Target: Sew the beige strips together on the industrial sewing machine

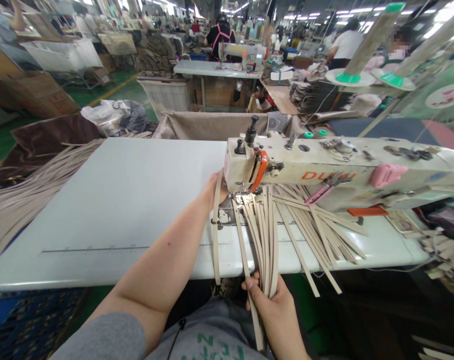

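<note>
My left hand reaches to the head of a cream sewing machine, its fingers hidden behind the machine; a beige strap hangs down beside my wrist. My right hand sits at the table's front edge, closed around a bundle of beige straps that runs up under the needle area. One strap trails down past my right wrist. More straps fan out on the table under the machine arm.
The white table stretches to the left. Long beige straps pile over its left edge. A fabric bin stands behind the table. Thread cones rise at the right. Other workers sit at machines in the background.
</note>
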Demonstrator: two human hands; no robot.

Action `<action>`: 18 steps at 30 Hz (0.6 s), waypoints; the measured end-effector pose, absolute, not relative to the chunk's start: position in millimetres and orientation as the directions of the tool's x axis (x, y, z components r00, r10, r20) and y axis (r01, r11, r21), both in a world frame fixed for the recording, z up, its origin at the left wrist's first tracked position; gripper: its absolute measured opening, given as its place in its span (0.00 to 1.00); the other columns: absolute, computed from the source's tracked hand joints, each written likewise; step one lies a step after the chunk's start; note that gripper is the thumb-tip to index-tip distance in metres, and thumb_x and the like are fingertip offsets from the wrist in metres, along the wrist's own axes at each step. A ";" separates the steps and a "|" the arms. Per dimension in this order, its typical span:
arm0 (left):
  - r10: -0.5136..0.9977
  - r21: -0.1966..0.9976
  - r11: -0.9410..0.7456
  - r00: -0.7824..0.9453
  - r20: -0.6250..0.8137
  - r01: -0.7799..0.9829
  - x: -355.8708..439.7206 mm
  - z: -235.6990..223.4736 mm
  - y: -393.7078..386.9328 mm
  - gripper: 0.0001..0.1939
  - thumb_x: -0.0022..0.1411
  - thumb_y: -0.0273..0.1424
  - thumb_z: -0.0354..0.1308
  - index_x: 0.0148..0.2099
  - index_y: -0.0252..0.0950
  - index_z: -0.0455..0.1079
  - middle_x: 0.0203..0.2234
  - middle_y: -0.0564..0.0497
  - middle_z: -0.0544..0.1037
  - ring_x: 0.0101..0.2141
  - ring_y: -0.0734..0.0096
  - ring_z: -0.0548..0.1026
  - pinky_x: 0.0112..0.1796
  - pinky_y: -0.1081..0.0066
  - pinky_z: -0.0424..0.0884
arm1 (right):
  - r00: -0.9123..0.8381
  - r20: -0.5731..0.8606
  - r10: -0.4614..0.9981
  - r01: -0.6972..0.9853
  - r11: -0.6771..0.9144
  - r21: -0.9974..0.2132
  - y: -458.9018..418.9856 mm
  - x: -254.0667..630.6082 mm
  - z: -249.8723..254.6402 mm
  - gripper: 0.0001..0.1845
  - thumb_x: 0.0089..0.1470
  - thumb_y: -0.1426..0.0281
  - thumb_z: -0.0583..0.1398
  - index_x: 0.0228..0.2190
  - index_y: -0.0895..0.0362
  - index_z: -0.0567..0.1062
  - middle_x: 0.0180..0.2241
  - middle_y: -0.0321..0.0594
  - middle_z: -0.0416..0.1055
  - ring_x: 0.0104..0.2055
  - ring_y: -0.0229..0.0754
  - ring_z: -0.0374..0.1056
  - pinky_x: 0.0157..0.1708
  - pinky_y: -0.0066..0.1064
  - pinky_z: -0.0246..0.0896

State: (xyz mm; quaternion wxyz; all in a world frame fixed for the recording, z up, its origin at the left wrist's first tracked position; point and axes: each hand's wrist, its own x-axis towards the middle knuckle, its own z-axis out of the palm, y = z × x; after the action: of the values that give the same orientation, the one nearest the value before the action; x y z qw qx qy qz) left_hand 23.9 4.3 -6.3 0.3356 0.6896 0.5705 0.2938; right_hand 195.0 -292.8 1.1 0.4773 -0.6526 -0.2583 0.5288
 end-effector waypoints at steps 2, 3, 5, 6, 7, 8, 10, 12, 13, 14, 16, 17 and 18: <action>0.989 0.815 -0.112 0.147 0.033 0.569 24.4 -6.5 4.1 0.27 0.72 0.29 0.65 0.71 0.32 0.82 0.66 0.41 0.88 0.69 0.32 0.83 0.70 0.44 0.82 | 0.296 -0.448 0.843 -0.153 -0.422 -0.894 -291.2 197.6 2.1 0.38 0.43 0.37 0.86 0.34 0.52 0.81 0.29 0.45 0.89 0.22 0.45 0.76 0.26 0.35 0.72; 0.990 0.820 -0.112 0.136 0.042 0.561 24.7 -7.9 5.0 0.29 0.71 0.29 0.66 0.72 0.33 0.82 0.67 0.42 0.88 0.68 0.32 0.83 0.70 0.44 0.83 | 0.299 -0.445 0.844 -0.147 -0.420 -0.895 -290.7 198.3 2.2 0.38 0.43 0.36 0.86 0.34 0.52 0.81 0.29 0.45 0.89 0.23 0.45 0.76 0.26 0.35 0.72; 0.991 0.828 -0.117 0.123 0.058 0.549 24.8 -12.3 7.9 0.32 0.69 0.29 0.67 0.74 0.36 0.81 0.66 0.44 0.89 0.68 0.32 0.83 0.70 0.44 0.83 | 0.296 -0.440 0.847 -0.138 -0.418 -0.898 -290.5 197.9 0.0 0.37 0.45 0.37 0.85 0.35 0.52 0.81 0.28 0.45 0.89 0.23 0.45 0.76 0.27 0.35 0.73; 0.991 0.830 -0.121 0.119 0.066 0.544 24.7 -14.7 9.5 0.32 0.69 0.29 0.67 0.73 0.37 0.82 0.66 0.44 0.89 0.68 0.32 0.83 0.70 0.44 0.83 | 0.299 -0.437 0.848 -0.138 -0.415 -0.899 -290.9 196.9 -2.6 0.37 0.46 0.37 0.85 0.35 0.52 0.81 0.29 0.45 0.89 0.23 0.45 0.76 0.27 0.35 0.72; 0.991 0.833 -0.122 0.114 0.072 0.539 24.5 -16.9 10.8 0.31 0.69 0.30 0.68 0.73 0.37 0.82 0.65 0.44 0.90 0.68 0.33 0.83 0.70 0.45 0.83 | 0.309 -0.430 0.848 -0.143 -0.405 -0.903 -291.3 195.6 -6.2 0.37 0.46 0.37 0.85 0.35 0.52 0.81 0.29 0.45 0.89 0.23 0.45 0.76 0.27 0.35 0.72; 0.991 0.835 -0.121 0.108 0.074 0.537 24.4 -18.7 11.9 0.31 0.69 0.31 0.68 0.73 0.37 0.82 0.64 0.44 0.90 0.68 0.33 0.84 0.70 0.46 0.83 | 0.323 -0.421 0.848 -0.151 -0.393 -0.907 -291.9 194.1 -10.6 0.37 0.46 0.37 0.85 0.35 0.52 0.80 0.29 0.45 0.89 0.22 0.44 0.76 0.26 0.35 0.71; 0.993 0.835 -0.107 0.103 0.060 0.539 24.3 -21.2 12.9 0.29 0.70 0.32 0.67 0.70 0.36 0.83 0.62 0.43 0.91 0.66 0.33 0.85 0.70 0.47 0.83 | 0.355 -0.402 0.844 -0.167 -0.366 -0.916 -292.9 191.5 -20.5 0.38 0.45 0.36 0.85 0.34 0.51 0.79 0.29 0.44 0.88 0.21 0.43 0.74 0.24 0.35 0.70; 0.991 0.840 -0.111 0.122 0.054 0.531 24.7 -22.6 12.8 0.26 0.71 0.33 0.66 0.67 0.36 0.85 0.62 0.42 0.91 0.66 0.35 0.85 0.70 0.47 0.83 | 0.368 -0.389 0.845 -0.168 -0.351 -0.921 -293.5 190.2 -28.9 0.38 0.45 0.36 0.84 0.34 0.51 0.79 0.28 0.43 0.88 0.21 0.43 0.73 0.24 0.35 0.69; 0.989 0.844 -0.120 0.133 0.059 0.522 25.0 -23.2 12.7 0.25 0.71 0.34 0.66 0.66 0.36 0.85 0.62 0.41 0.91 0.66 0.35 0.84 0.69 0.46 0.83 | 0.363 -0.389 0.847 -0.165 -0.352 -0.921 -293.6 190.1 -31.7 0.37 0.46 0.36 0.84 0.34 0.51 0.79 0.28 0.43 0.88 0.21 0.44 0.73 0.24 0.35 0.69; 0.987 0.850 -0.135 0.142 0.072 0.509 25.0 -23.8 12.8 0.25 0.71 0.34 0.66 0.66 0.37 0.85 0.63 0.41 0.90 0.67 0.36 0.84 0.69 0.46 0.83 | 0.364 -0.388 0.847 -0.164 -0.352 -0.922 -293.4 190.2 -33.2 0.37 0.46 0.36 0.84 0.34 0.51 0.79 0.28 0.43 0.88 0.21 0.44 0.73 0.24 0.35 0.69; 0.985 0.862 -0.162 0.131 0.112 0.480 23.7 -25.3 14.0 0.25 0.70 0.34 0.66 0.66 0.38 0.85 0.63 0.41 0.90 0.67 0.37 0.83 0.70 0.44 0.82 | 0.361 -0.387 0.848 -0.165 -0.351 -0.922 -292.9 190.7 -32.4 0.37 0.45 0.36 0.84 0.34 0.51 0.79 0.28 0.44 0.88 0.21 0.44 0.73 0.24 0.35 0.69; 0.985 0.863 -0.170 0.113 0.131 0.475 21.9 -26.2 15.2 0.23 0.70 0.34 0.67 0.64 0.38 0.86 0.61 0.41 0.91 0.66 0.36 0.84 0.70 0.43 0.82 | 0.359 -0.388 0.849 -0.163 -0.352 -0.922 -292.7 190.8 -30.3 0.37 0.45 0.35 0.84 0.33 0.51 0.79 0.28 0.44 0.87 0.21 0.44 0.73 0.24 0.36 0.69; 0.983 0.860 -0.181 0.101 0.151 0.477 19.3 -27.0 16.7 0.21 0.69 0.34 0.67 0.61 0.37 0.87 0.58 0.41 0.91 0.64 0.35 0.84 0.70 0.43 0.82 | 0.361 -0.389 0.848 -0.160 -0.355 -0.921 -292.6 190.8 -27.4 0.37 0.45 0.35 0.84 0.33 0.51 0.80 0.28 0.43 0.87 0.21 0.44 0.73 0.24 0.36 0.68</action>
State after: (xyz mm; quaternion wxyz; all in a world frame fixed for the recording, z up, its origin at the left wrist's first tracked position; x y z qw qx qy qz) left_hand 19.3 16.7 -27.0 0.3289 0.6649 0.5490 0.3852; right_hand 190.8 -292.6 -27.4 0.5034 -0.6534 -0.2630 0.5006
